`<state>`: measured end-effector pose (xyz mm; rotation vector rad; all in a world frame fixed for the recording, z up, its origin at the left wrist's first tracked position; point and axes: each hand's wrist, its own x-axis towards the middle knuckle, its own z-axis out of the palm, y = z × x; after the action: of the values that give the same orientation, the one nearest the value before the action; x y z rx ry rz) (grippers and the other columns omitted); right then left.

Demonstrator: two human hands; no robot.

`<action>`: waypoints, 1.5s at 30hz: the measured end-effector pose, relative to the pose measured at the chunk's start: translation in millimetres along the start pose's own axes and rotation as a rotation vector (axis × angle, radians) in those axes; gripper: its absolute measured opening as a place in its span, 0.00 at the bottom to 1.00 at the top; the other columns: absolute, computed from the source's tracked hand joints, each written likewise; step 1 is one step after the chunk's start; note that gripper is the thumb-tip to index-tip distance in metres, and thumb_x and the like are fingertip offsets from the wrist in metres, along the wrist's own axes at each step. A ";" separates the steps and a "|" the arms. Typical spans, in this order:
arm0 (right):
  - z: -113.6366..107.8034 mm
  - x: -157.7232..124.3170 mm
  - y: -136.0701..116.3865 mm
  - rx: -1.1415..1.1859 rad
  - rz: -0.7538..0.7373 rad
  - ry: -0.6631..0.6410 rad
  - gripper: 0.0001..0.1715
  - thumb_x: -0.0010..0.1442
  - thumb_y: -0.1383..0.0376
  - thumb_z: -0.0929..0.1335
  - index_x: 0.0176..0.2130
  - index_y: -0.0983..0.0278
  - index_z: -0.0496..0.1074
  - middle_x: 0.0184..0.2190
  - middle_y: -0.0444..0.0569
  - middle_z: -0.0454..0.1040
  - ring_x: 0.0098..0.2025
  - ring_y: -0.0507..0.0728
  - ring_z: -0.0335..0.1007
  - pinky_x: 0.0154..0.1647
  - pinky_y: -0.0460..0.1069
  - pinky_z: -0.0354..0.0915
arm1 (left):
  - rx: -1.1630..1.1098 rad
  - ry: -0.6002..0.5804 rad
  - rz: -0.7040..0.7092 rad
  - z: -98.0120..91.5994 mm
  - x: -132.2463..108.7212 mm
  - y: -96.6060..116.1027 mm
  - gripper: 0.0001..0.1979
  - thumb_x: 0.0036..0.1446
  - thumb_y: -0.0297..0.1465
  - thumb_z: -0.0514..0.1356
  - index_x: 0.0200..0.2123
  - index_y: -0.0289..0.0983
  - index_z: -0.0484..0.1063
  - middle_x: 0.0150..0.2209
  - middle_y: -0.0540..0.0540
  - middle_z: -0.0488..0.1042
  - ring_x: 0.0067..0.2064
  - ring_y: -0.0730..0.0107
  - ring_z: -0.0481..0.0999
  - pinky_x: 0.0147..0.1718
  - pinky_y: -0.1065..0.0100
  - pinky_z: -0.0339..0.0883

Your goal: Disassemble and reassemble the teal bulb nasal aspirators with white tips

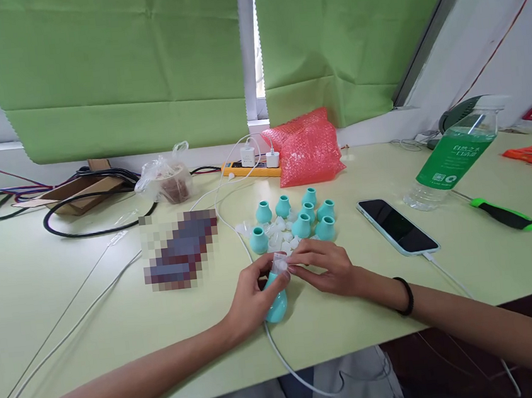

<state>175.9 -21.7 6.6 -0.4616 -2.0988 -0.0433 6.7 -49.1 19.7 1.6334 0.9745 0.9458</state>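
My left hand (250,295) is wrapped round a teal rubber bulb (276,304) lying on the pale table (91,306). My right hand (323,266) pinches a small clear plastic tip (280,263) at the bulb's mouth. Just beyond my hands stand several more teal bulbs (303,225), with a heap of clear plastic tips (279,235) among them.
A phone (397,225) on a white cable lies to the right, beside a lying water bottle (452,157) and a green-handled screwdriver (503,215). Pink bubble wrap (308,147), a power strip (253,165), a plastic bag (166,179) and black cables (87,211) sit farther back.
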 end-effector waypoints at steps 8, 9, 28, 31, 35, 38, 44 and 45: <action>2.0 -4.1 -1.6 -0.016 -0.021 0.053 0.17 0.46 0.74 0.69 0.38 0.65 0.67 0.26 0.47 0.71 0.28 0.50 0.66 0.26 0.44 0.65 | 0.056 -0.058 0.034 -1.4 -3.9 4.8 0.14 0.52 0.31 0.51 0.42 0.34 0.68 0.34 0.48 0.71 0.36 0.66 0.66 0.36 0.70 0.60; 1.9 -3.9 -2.0 -0.013 -0.037 0.031 0.17 0.46 0.74 0.69 0.39 0.65 0.68 0.26 0.47 0.71 0.28 0.50 0.66 0.26 0.44 0.65 | 0.054 -0.061 0.030 -1.6 -3.7 4.1 0.15 0.52 0.32 0.51 0.42 0.34 0.67 0.34 0.48 0.71 0.36 0.66 0.66 0.37 0.69 0.60; -0.9 5.5 -6.5 0.168 0.074 0.137 0.08 0.46 0.75 0.68 0.30 0.65 0.72 0.22 0.45 0.69 0.24 0.48 0.64 0.22 0.43 0.63 | -0.112 -0.006 0.040 0.3 -6.0 0.4 0.11 0.55 0.36 0.50 0.37 0.35 0.63 0.28 0.50 0.64 0.29 0.74 0.60 0.26 0.74 0.57; -1.4 7.3 -9.4 0.261 0.189 0.143 0.09 0.45 0.75 0.68 0.30 0.65 0.73 0.21 0.44 0.69 0.23 0.48 0.65 0.22 0.44 0.63 | -0.085 0.017 0.058 0.1 -6.6 0.0 0.11 0.55 0.36 0.50 0.38 0.35 0.63 0.29 0.49 0.65 0.31 0.72 0.62 0.28 0.73 0.58; -1.9 8.6 -11.6 0.348 0.305 0.128 0.10 0.46 0.74 0.68 0.32 0.64 0.73 0.19 0.43 0.68 0.21 0.48 0.64 0.20 0.45 0.62 | -0.028 0.023 0.073 -0.7 -7.6 0.1 0.11 0.55 0.36 0.50 0.38 0.36 0.63 0.30 0.48 0.66 0.33 0.71 0.64 0.31 0.71 0.60; -2.4 10.0 -12.5 0.423 0.323 0.111 0.09 0.47 0.73 0.68 0.31 0.64 0.74 0.18 0.44 0.68 0.20 0.48 0.63 0.19 0.44 0.61 | 0.022 0.027 0.096 -1.2 -8.0 0.4 0.11 0.55 0.36 0.50 0.39 0.36 0.62 0.30 0.48 0.67 0.32 0.71 0.64 0.31 0.71 0.60; -3.3 10.4 -13.2 0.418 0.352 0.125 0.07 0.46 0.74 0.68 0.29 0.67 0.74 0.16 0.45 0.68 0.18 0.48 0.62 0.19 0.45 0.60 | 0.077 0.047 0.111 -1.2 -6.8 -0.3 0.11 0.55 0.35 0.50 0.39 0.35 0.63 0.30 0.48 0.68 0.32 0.71 0.65 0.32 0.71 0.61; -3.7 10.3 -13.2 0.420 0.368 0.119 0.06 0.45 0.74 0.68 0.28 0.67 0.74 0.15 0.44 0.68 0.18 0.48 0.62 0.19 0.45 0.61 | 0.087 0.050 0.117 -1.3 -6.7 -0.5 0.11 0.55 0.35 0.50 0.39 0.35 0.63 0.30 0.48 0.68 0.32 0.71 0.65 0.32 0.71 0.61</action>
<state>169.5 -31.6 19.1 -0.5618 -1.8122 0.5587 2.9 -54.7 18.7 1.7627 0.9735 1.0399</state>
